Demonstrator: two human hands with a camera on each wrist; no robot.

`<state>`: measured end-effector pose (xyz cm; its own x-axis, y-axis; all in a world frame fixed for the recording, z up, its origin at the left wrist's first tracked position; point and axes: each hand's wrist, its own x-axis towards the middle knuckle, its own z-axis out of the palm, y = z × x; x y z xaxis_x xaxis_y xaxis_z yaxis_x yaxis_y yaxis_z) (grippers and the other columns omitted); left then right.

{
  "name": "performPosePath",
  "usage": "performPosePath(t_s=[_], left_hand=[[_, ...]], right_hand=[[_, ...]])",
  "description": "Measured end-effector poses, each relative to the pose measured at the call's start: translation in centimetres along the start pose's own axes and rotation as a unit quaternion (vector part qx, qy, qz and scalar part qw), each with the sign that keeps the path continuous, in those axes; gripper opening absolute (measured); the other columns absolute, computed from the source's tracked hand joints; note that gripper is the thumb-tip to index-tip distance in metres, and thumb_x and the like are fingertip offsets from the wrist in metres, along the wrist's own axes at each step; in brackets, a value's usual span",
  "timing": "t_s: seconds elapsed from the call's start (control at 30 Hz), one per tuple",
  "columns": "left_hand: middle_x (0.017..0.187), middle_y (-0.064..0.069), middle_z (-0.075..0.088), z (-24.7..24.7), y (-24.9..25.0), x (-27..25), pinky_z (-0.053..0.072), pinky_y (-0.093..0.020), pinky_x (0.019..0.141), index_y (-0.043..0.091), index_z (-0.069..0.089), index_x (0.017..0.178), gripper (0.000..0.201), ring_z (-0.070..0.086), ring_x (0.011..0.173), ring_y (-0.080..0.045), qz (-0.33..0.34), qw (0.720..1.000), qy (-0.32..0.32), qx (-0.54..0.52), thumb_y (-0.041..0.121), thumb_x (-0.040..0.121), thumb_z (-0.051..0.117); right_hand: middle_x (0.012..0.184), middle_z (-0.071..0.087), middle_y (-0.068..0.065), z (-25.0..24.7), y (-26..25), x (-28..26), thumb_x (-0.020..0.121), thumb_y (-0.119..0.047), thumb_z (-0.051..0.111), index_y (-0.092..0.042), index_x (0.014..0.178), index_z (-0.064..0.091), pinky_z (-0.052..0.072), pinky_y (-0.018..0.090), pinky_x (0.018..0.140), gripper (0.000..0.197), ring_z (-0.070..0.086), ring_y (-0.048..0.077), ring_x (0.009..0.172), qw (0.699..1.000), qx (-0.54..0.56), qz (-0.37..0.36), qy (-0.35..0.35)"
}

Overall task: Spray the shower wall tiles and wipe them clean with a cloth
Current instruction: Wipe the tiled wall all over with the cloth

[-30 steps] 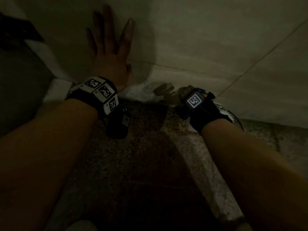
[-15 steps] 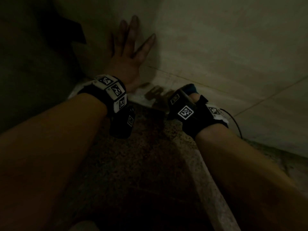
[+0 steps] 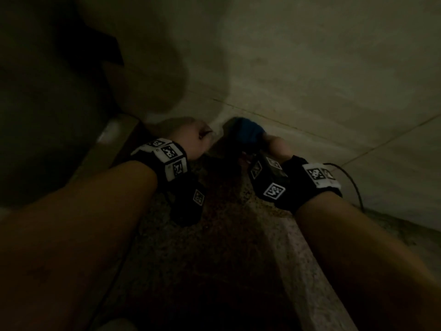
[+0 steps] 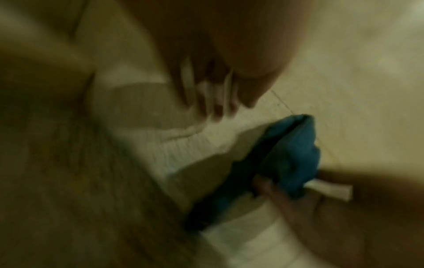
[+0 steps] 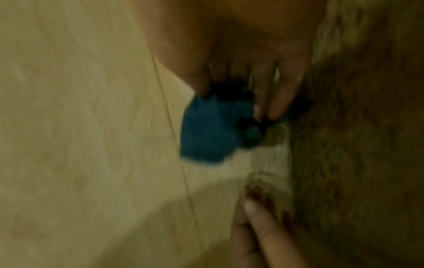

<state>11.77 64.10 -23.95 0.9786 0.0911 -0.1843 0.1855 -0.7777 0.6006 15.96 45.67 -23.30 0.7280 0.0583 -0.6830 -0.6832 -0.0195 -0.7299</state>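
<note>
In the dim head view, my right hand [image 3: 274, 145] grips a bunched blue cloth [image 3: 249, 132] and holds it against the bottom of the pale wall tiles [image 3: 310, 68]. The right wrist view shows the cloth [image 5: 206, 134] pinched under my fingers [image 5: 280, 98] on the tile. My left hand [image 3: 193, 142] sits low at the foot of the wall, just left of the cloth and holding nothing. Its fingers [image 4: 218, 107] point down at the tile and look fairly straight, though blurred. The left wrist view also shows the cloth [image 4: 291, 159]. No spray bottle is in view.
A speckled stone floor [image 3: 214, 235] lies under both forearms, with a raised pale kerb [image 3: 298, 247] running toward the wall. A dark angular object [image 3: 100, 44] and a light ledge [image 3: 112, 137] stand at the left. A thin cable [image 3: 353, 182] loops by my right wrist.
My left hand has dropped from lying flat and spread high on the wall to the wall's foot beside the cloth. The right hand has shifted a little with the cloth.
</note>
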Motion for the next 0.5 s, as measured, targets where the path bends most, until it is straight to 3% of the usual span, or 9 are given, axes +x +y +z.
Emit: performPosePath(t_s=[0.07,0.13,0.2,0.3,0.4,0.5], left_hand=[[0.112,-0.012,0.063,0.6,0.9,-0.1,0.043,-0.023,0.071,0.008,0.061,0.116,0.031,0.059,0.102,-0.031,-0.046,0.991,-0.037,-0.124,0.030,0.096,0.052],[0.112,-0.008,0.062,0.9,2.1,0.1,0.044,-0.015,0.067,0.010,0.057,0.122,0.036,0.061,0.096,-0.024,-0.072,0.974,-0.048,-0.211,0.031,0.092,0.058],[0.121,-0.006,0.060,1.0,3.3,0.1,0.041,-0.019,0.081,0.010,0.054,0.126,0.044,0.057,0.109,-0.023,-0.059,0.976,-0.036,-0.206,0.033,0.090,0.062],[0.124,-0.004,0.059,1.2,3.9,0.5,0.037,-0.019,0.084,0.010,0.056,0.126,0.043,0.054,0.115,-0.019,-0.050,0.977,-0.036,-0.206,0.036,0.092,0.058],[0.119,-0.007,0.060,1.3,3.7,0.3,0.038,-0.019,0.079,0.005,0.058,0.123,0.032,0.054,0.112,-0.019,-0.035,0.970,-0.045,-0.235,0.021,0.095,0.054],[0.121,-0.015,0.059,0.6,3.4,0.0,0.040,-0.021,0.081,-0.001,0.056,0.123,0.028,0.055,0.112,-0.024,-0.005,0.963,-0.045,-0.267,0.004,0.096,0.049]], right_hand=[[0.111,0.057,0.011,-1.0,0.0,0.2,0.101,-0.020,0.039,-0.003,0.126,0.046,0.052,0.039,0.071,0.031,0.061,0.028,0.091,0.999,0.040,0.012,0.002],[0.112,0.058,0.015,-1.4,0.1,0.2,0.100,-0.017,0.040,0.004,0.126,0.045,0.046,0.034,0.057,0.033,0.059,0.026,0.076,0.999,0.035,0.016,-0.011],[0.125,0.056,0.017,-0.9,0.2,-0.7,0.100,-0.019,0.040,0.000,0.138,0.041,0.048,0.034,0.063,0.042,0.060,0.028,0.083,0.999,0.021,0.012,-0.031],[0.137,0.050,0.016,-0.8,1.1,-0.5,0.100,-0.018,0.039,-0.007,0.142,0.038,0.049,0.038,0.085,0.043,0.055,0.032,0.112,0.999,-0.007,-0.003,-0.043],[0.135,0.050,0.014,-1.2,1.6,-0.1,0.099,-0.012,0.041,-0.009,0.141,0.039,0.047,0.033,0.082,0.042,0.052,0.029,0.115,0.998,0.004,-0.037,-0.058],[0.112,0.056,0.006,-1.6,1.6,-0.2,0.096,-0.016,0.050,-0.011,0.127,0.053,0.047,0.030,0.079,0.031,0.052,0.022,0.104,0.994,-0.052,-0.097,-0.007]])
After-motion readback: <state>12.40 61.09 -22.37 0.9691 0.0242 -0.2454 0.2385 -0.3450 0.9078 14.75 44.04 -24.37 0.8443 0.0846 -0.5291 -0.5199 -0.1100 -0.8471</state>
